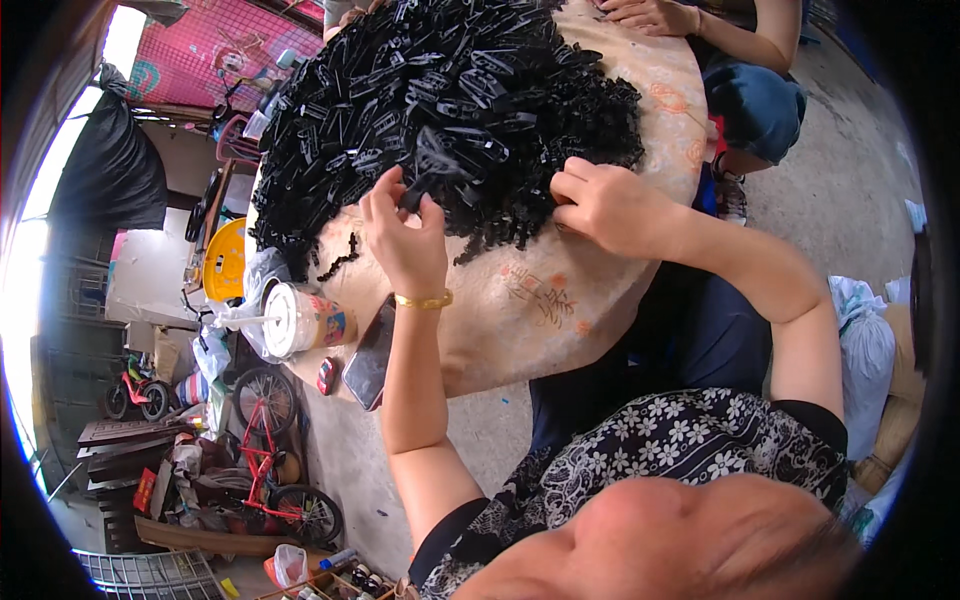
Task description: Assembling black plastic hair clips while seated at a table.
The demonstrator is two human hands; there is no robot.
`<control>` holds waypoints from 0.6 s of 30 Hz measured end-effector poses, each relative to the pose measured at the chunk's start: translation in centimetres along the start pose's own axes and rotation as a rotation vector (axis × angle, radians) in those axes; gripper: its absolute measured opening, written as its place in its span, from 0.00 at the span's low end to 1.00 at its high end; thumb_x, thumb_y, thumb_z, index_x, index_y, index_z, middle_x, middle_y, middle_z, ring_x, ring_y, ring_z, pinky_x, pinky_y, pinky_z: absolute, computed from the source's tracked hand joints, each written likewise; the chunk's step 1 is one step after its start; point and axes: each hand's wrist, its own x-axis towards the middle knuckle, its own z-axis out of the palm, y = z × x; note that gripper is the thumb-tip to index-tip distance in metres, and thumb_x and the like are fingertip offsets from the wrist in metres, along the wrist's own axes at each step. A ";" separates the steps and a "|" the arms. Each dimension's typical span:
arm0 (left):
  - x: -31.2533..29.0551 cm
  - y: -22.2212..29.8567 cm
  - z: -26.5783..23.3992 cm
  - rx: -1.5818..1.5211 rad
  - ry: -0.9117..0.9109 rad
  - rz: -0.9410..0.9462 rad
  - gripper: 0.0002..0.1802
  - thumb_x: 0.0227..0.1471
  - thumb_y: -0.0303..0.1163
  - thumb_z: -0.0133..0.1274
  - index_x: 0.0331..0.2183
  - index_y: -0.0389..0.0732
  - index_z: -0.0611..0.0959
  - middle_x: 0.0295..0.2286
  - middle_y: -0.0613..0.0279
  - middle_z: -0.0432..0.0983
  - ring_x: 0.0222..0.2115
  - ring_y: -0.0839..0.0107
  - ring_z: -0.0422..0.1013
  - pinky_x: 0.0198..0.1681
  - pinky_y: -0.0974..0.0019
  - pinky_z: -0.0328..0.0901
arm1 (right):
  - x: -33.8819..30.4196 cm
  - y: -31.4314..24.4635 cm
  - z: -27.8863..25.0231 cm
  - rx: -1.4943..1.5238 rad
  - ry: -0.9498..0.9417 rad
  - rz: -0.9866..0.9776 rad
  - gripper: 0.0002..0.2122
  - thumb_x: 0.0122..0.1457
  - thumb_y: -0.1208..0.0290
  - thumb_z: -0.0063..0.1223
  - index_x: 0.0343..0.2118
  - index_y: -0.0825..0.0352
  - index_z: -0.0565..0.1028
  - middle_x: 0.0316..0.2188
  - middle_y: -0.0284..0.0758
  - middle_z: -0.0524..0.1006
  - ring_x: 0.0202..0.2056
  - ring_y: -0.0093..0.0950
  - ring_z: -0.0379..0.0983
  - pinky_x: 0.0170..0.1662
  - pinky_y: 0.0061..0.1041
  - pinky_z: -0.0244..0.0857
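A big heap of black plastic pieces (400, 100) covers the far part of the table. Many are long, slotted and clip-like; those along the right side look smaller and toothed. My left hand (405, 240) is at the heap's near edge, its thumb and fingers pinching a black plastic piece (412, 198). To the right, my right hand (605, 205) is closed at the heap's lower right edge, knuckles up. Its fingertips are turned away, so what they hold is hidden. A short toothed black strip (340, 258) lies apart, left of my left hand.
The round table (480, 350) has a patterned beige cover. Left of my left forearm are a lidded cup with a straw (290, 320), a phone (372, 355) and a small red object (327, 375). Another person's hand (650, 15) rests at the far right edge. A red bicycle (262, 460) stands lower left.
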 end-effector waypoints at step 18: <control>-4.0 2.3 2.4 -1.217 -0.658 -0.626 0.14 0.53 0.18 0.47 0.43 0.35 0.69 0.40 0.49 0.73 0.43 0.58 0.72 0.51 0.58 0.67 | 1.1 -0.3 -0.3 0.451 0.481 0.195 0.05 0.47 0.76 0.60 0.29 0.67 0.78 0.29 0.35 0.79 0.31 0.31 0.74 0.33 0.25 0.68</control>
